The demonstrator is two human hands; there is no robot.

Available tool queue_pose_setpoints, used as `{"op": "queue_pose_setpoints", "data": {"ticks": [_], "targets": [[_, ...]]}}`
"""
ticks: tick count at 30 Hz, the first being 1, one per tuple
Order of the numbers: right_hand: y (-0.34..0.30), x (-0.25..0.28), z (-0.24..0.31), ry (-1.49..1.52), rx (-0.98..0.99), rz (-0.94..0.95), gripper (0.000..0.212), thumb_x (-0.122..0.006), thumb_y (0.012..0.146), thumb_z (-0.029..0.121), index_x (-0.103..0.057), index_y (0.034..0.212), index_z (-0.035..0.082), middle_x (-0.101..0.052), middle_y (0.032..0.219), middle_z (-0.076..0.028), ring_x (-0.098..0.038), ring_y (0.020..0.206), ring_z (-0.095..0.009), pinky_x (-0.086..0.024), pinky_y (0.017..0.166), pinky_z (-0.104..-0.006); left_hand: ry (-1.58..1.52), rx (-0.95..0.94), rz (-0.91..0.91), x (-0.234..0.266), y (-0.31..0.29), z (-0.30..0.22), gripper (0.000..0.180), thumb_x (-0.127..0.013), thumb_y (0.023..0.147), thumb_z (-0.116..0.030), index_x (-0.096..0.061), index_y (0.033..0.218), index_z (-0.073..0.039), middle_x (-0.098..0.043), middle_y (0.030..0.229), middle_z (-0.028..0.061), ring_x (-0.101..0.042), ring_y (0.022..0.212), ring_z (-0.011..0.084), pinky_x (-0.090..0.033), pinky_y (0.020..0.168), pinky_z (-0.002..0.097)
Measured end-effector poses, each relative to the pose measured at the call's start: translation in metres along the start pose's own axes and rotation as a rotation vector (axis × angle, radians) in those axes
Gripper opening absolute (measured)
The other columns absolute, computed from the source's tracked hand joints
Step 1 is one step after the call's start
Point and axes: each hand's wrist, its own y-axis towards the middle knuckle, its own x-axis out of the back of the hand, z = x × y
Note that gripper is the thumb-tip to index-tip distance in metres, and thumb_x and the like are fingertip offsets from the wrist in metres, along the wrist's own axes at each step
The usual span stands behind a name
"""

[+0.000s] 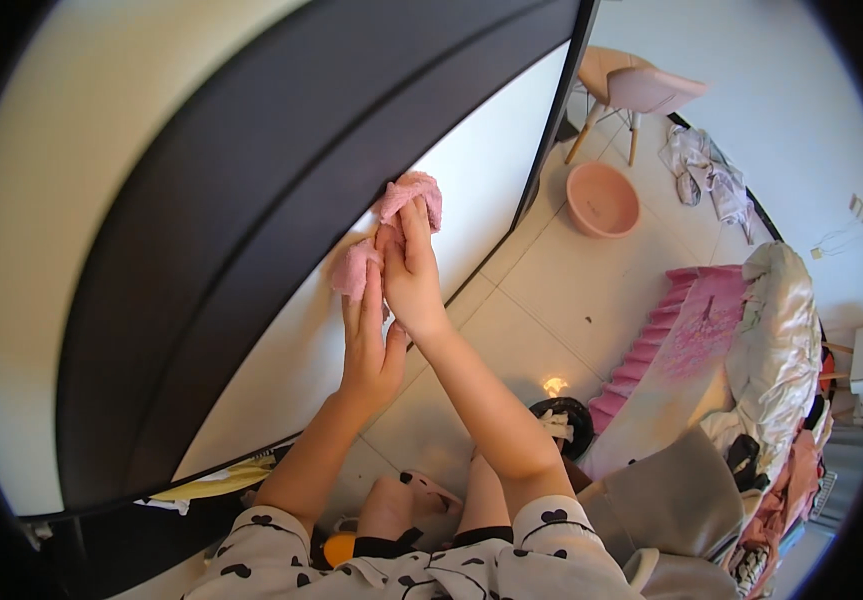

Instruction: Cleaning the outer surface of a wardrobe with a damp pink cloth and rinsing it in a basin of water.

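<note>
pink cloth: the bunched pink cloth [412,190] lies against the white panel [496,125], just above the middle of the frame, at the edge of the dark band [236,230]; it shows as two lumps, and whether they are one piece or two cannot be told
long axis: the two lumps line up on a slant, from lower left to upper right, roughly along the band's edge
direction from the hands: the cloth is at the fingertips, up the frame from both wrists; the upper lump is at the right hand, the lower lump at the left
nearer hand: neither, as both touch cloth; the right hand reaches higher in the frame
right hand: the right hand [413,275] has its fingers closed over the upper lump, gripping it against the panel
left hand: the left hand [369,350] has its fingers laid long on the lower lump, thumb apart; whether it grips or only presses cannot be told
floor side: a pink basin [602,190] sits on the tiled floor [541,305] at the upper right, below a chair [651,88], well apart from the hands
right of frame: a pink frilled cover [696,315] hangs beside a pale, shiny quilt [789,335]
</note>
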Motion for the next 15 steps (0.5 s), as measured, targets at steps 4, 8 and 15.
{"op": "queue_pose_setpoints", "data": {"ticks": [4, 8, 15], "targets": [[0.051, 0.003, 0.058, 0.192, -0.08, -0.029, 0.043, -0.037, 0.072, -0.017, -0.042, 0.109, 0.004, -0.035, 0.102, -0.006, -0.035, 0.09, -0.018, -0.03, 0.085, -0.0229, -0.017, -0.01, 0.008, 0.022, 0.05, -0.061, 0.063, -0.042, 0.083, 0.004, -0.02, 0.142, 0.004, -0.023, 0.145, 0.0224, -0.022, 0.135, 0.0348, -0.019, 0.109, 0.042], [0.098, 0.017, 0.082, 0.231, -0.134, -0.069, 0.035, -0.037, 0.072, -0.019, -0.042, 0.099, 0.003, -0.032, 0.101, -0.007, -0.033, 0.092, -0.02, -0.03, 0.085, -0.0224, -0.058, 0.016, 0.102, 0.037, 0.085, -0.106, 0.063, -0.04, 0.082, 0.005, -0.024, 0.143, 0.001, -0.019, 0.149, 0.0159, -0.02, 0.137, 0.0281, -0.018, 0.11, 0.0399], [0.16, 0.071, 0.043, 0.146, -0.212, -0.099, 0.062, -0.032, 0.067, -0.019, -0.042, 0.12, 0.01, -0.039, 0.086, -0.003, -0.039, 0.072, -0.012, -0.034, 0.063, -0.0199, -0.47, 0.403, 0.109, 0.026, 0.128, -0.136, 0.064, -0.042, 0.084, 0.002, -0.026, 0.145, -0.009, -0.018, 0.15, 0.0043, -0.021, 0.135, 0.0167, -0.025, 0.106, 0.0338]]}}
